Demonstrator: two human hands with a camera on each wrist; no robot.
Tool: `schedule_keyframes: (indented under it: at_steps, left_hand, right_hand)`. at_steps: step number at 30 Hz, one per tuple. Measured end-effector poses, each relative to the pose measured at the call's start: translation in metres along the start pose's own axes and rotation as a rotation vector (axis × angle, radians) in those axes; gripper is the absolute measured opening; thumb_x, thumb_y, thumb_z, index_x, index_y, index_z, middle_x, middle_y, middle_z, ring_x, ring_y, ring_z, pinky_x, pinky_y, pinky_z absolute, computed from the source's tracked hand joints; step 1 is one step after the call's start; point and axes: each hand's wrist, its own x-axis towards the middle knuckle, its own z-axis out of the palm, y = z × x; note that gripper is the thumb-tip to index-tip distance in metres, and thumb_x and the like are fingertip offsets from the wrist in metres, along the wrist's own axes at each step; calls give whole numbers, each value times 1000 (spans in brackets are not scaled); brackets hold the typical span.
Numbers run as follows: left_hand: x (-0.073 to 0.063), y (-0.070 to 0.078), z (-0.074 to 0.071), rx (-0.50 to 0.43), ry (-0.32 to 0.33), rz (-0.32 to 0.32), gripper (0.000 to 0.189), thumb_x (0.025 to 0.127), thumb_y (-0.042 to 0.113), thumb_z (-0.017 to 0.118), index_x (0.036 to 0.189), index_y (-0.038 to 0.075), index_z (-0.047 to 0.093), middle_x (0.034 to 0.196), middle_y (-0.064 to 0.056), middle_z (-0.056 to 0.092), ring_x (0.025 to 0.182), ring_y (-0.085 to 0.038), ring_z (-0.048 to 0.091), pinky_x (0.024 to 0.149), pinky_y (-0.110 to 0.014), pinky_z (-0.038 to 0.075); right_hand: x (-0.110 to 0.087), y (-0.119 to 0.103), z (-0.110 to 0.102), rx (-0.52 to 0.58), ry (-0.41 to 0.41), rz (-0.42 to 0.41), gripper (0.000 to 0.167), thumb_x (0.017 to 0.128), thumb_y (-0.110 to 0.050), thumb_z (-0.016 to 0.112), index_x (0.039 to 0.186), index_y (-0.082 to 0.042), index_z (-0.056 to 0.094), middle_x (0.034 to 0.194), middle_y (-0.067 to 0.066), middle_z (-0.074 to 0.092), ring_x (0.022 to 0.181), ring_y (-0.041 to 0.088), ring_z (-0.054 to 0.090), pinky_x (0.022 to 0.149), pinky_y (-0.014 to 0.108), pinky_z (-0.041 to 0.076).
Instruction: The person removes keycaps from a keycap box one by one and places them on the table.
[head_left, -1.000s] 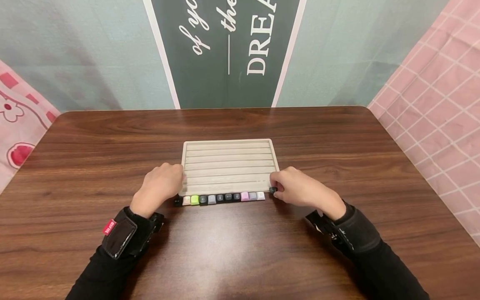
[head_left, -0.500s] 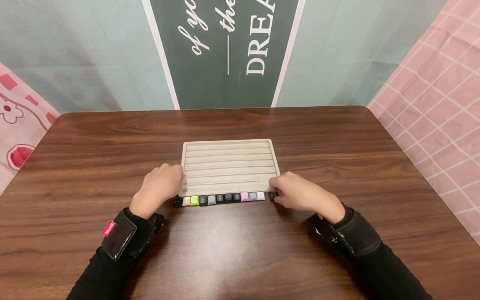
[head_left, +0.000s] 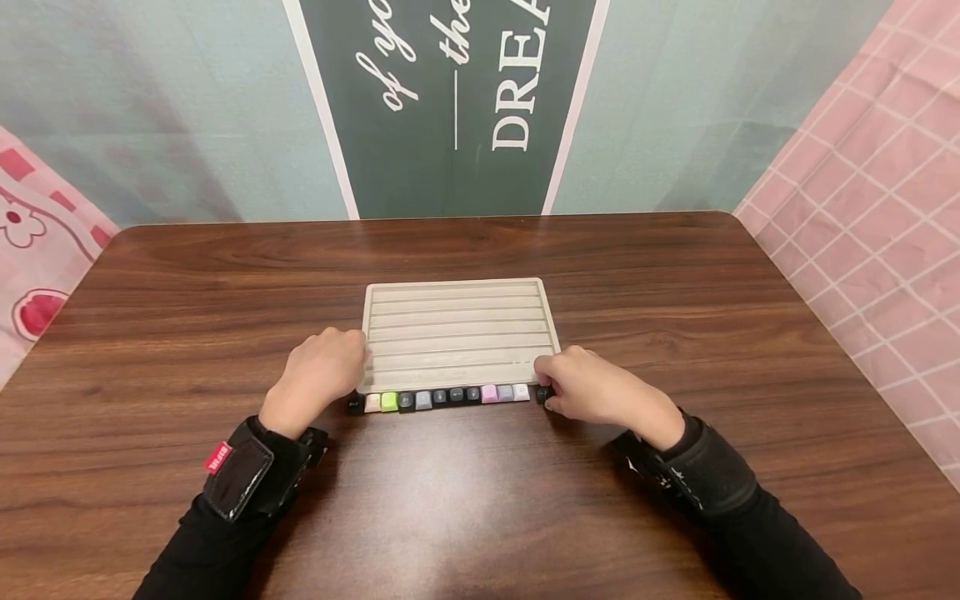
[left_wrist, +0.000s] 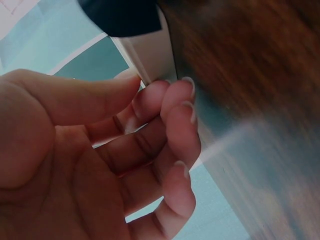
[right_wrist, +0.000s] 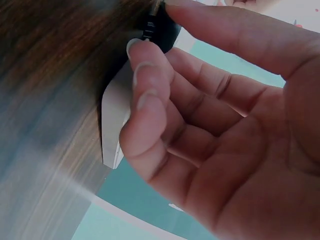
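Note:
A shallow beige ridged tray [head_left: 459, 333] lies on the table. My left hand [head_left: 326, 365] pinches its left edge; in the left wrist view the thumb [left_wrist: 100, 99] is on the rim and the curled fingertips [left_wrist: 182, 120] are against the side wall. Along the tray's front edge runs a row of keycaps [head_left: 439, 397] in black, green, grey, pink and white. My right hand [head_left: 592, 385] pinches a black keycap [head_left: 543, 394] at the row's right end, by the tray's front right corner. The right wrist view shows this dark keycap [right_wrist: 164, 34] between thumb and index finger.
The wooden table [head_left: 450, 517] extends around the tray, with its rounded far edge before a green printed curtain [head_left: 637, 108]. Pink cloth hangs at both sides. Black bands [head_left: 705, 467] wrap both wrists.
My right hand has moved slightly toward the person, then a little left, bringing the black keycap down level with the row and nearer to it. The left hand stays put.

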Motion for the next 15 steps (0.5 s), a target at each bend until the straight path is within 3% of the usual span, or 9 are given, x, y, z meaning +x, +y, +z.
schedule_keyframes:
  at_steps: [15]
  left_hand:
    - [0,1,-1,-6,-8,4,19,90,12,45,81,0,57,76,-18,57,63,-28,54,50,-42,43]
  right_hand:
    - [-1,-2,-3,-14,27,2,22,73,-4,71,69,-9,49,55,-5,39,52,8,40,51,25,36]
